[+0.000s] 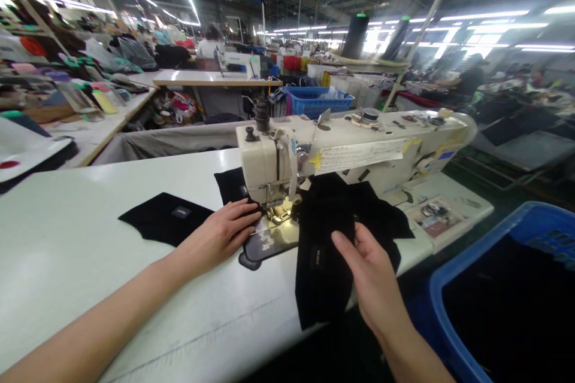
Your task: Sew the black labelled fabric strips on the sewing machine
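Observation:
A cream sewing machine [269,155] stands before me, its lamp lighting the needle plate [281,218]. My left hand [231,224] lies with fingers stretched out just left of the presser foot, over the edge of a black fabric piece [230,184]. My right hand [366,257] pinches a black fabric piece with a label [321,275] between thumb and fingers. That piece hangs over the table's front edge. More black fabric [386,215] is bunched behind it, under the machine arm. Left of my left hand lies another labelled black piece [162,215].
The pale tabletop [81,239] spreads to the left. A blue basket [516,221] holding dark material stands at the lower right. Behind the machine are another blue basket [314,96] and a second sewing machine [242,63]. Thread cones [356,37] rise at the back.

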Action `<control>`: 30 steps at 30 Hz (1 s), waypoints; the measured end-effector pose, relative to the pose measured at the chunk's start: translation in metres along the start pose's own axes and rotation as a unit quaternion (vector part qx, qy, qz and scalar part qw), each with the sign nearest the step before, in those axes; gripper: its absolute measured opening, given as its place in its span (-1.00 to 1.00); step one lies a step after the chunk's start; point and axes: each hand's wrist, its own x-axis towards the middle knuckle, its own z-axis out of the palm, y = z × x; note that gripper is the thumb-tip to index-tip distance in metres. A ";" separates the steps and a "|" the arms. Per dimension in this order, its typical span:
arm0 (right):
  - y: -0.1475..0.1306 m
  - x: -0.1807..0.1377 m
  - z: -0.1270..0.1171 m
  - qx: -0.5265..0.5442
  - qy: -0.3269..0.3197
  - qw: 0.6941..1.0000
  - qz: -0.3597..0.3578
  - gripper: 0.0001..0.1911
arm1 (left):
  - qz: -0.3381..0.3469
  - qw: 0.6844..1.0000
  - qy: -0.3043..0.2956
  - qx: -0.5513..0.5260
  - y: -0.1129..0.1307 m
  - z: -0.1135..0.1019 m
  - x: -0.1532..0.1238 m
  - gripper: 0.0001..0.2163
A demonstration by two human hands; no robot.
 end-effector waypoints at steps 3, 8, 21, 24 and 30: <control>0.007 -0.003 0.000 0.021 -0.022 0.999 0.015 -0.60 | -0.028 1.000 0.000 0.013 -0.007 -0.007 -0.017 -0.58; 0.010 -0.009 0.008 0.033 -0.047 0.998 0.040 -0.60 | -0.134 0.990 0.038 0.034 0.010 -0.028 -0.051 -0.52; -0.003 -0.025 0.003 -0.320 -0.079 0.888 -0.320 -0.43 | -0.163 0.899 -0.108 -0.393 0.143 -0.037 -0.032 -0.77; -0.018 -0.025 -0.004 -0.356 -0.173 0.829 -0.395 -0.80 | -0.125 0.917 -0.141 -0.352 0.145 -0.046 -0.035 -0.73; -0.030 -0.023 -0.015 -0.348 -0.041 0.896 -0.273 -0.85 | -0.205 0.905 -0.090 -0.362 0.125 -0.048 -0.049 -0.76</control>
